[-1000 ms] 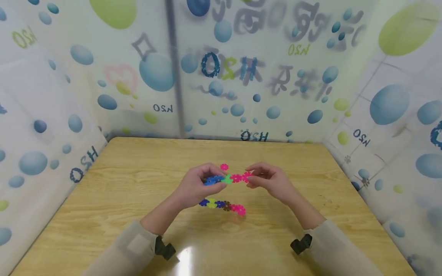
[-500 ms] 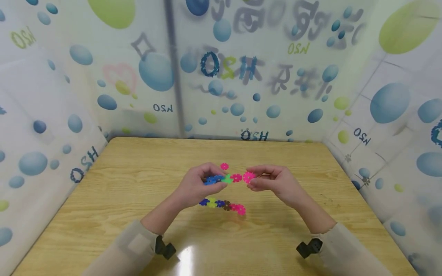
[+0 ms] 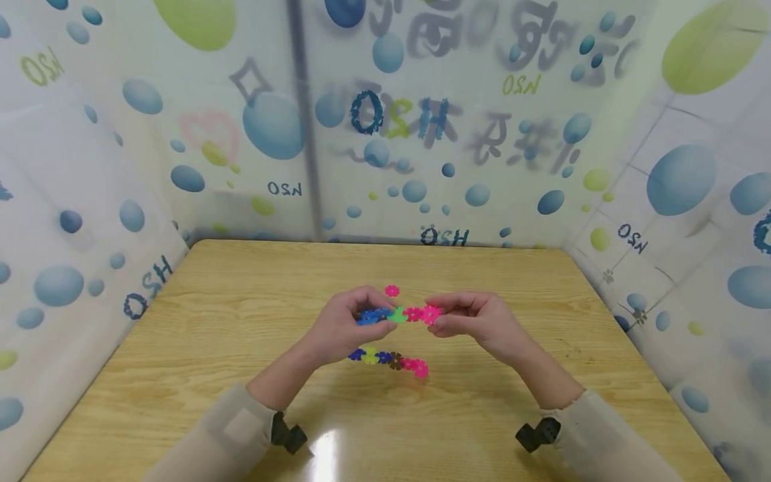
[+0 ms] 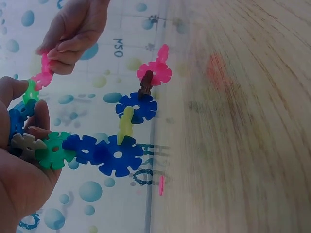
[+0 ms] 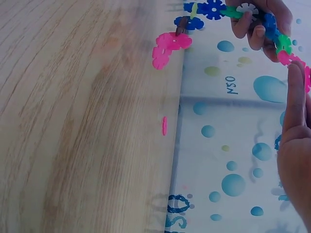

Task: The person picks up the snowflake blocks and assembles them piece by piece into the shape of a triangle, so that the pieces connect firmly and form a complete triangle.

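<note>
A chain of toothed plastic snowflake discs (image 4: 127, 165) runs through my left hand (image 3: 337, 328), which grips it around its grey and blue discs. One end hangs below that hand, with yellow (image 3: 369, 358), brown (image 3: 395, 362) and pink discs. Out of the other side comes a green disc (image 3: 397, 314), then a pink disc (image 3: 413, 314). My right hand (image 3: 478, 320) pinches another pink snowflake disc (image 3: 431, 314) between thumb and fingers, its edge right against the chain's pink end. In the right wrist view, my right fingers (image 5: 296, 97) partly cover it.
Beyond the hands, a loose pink disc (image 3: 392, 290) lies on the wooden table (image 3: 241, 281). Patterned curtains (image 3: 415, 167) with blue and green dots stand along the table's back and sides. Dark wrist cameras (image 3: 539, 434) sit at both cuffs.
My right hand drew its pink disc slightly right, opening a gap from the chain's pink disc, then brought it back left against it. The left hand stays in place.
</note>
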`<state>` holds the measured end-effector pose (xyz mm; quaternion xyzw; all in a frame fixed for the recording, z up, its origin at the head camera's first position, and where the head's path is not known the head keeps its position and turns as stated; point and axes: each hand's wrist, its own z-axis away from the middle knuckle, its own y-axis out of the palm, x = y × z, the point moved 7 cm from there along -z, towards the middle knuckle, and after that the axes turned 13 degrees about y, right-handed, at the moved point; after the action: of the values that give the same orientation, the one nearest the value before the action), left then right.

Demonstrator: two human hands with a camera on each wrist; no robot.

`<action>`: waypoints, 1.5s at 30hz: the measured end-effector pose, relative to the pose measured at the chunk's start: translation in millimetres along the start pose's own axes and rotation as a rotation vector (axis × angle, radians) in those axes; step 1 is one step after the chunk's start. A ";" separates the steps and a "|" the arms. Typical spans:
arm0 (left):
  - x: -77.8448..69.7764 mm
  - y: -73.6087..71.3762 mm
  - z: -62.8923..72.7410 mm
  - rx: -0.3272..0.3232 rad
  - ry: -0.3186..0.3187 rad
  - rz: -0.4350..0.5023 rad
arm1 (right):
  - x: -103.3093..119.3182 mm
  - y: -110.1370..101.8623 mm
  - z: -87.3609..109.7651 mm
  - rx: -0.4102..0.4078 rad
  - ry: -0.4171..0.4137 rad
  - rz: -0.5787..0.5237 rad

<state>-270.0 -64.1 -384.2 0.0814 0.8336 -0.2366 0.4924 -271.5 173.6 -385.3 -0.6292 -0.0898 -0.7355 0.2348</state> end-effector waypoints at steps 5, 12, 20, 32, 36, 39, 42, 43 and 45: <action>0.3 0.0 0.2 0.003 -0.008 -0.003 | 0.3 0.0 0.8 -0.004 -0.001 0.002; -1.0 0.2 0.2 0.005 -0.002 -0.003 | 0.4 2.3 1.0 -0.004 -0.013 -0.035; -1.7 -0.3 0.6 -0.001 -0.003 -0.002 | -1.7 8.1 -1.1 -0.003 -0.019 -0.070; 1.1 0.0 -0.1 -0.016 -0.003 0.007 | 3.5 10.6 -1.1 -0.015 0.005 -0.086; 4.8 0.7 0.2 -0.018 -0.017 0.018 | 1.6 10.8 -2.0 -0.002 0.008 -0.097; 6.1 1.9 0.1 -0.025 -0.028 0.026 | 0.4 9.9 -2.0 0.000 0.011 -0.093; 6.5 3.5 0.6 -0.031 -0.033 0.040 | 0.2 8.4 -2.0 -0.004 0.008 -0.073; 6.5 3.9 0.8 -0.033 -0.031 0.045 | 0.6 8.0 -2.0 -0.006 0.005 -0.063; 6.2 4.3 1.1 -0.036 -0.025 0.047 | 1.3 7.3 -2.2 -0.005 0.000 -0.042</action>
<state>-270.7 -61.5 -391.4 0.0891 0.8293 -0.2109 0.5098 -270.2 166.0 -385.6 -0.6279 -0.1013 -0.7403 0.2178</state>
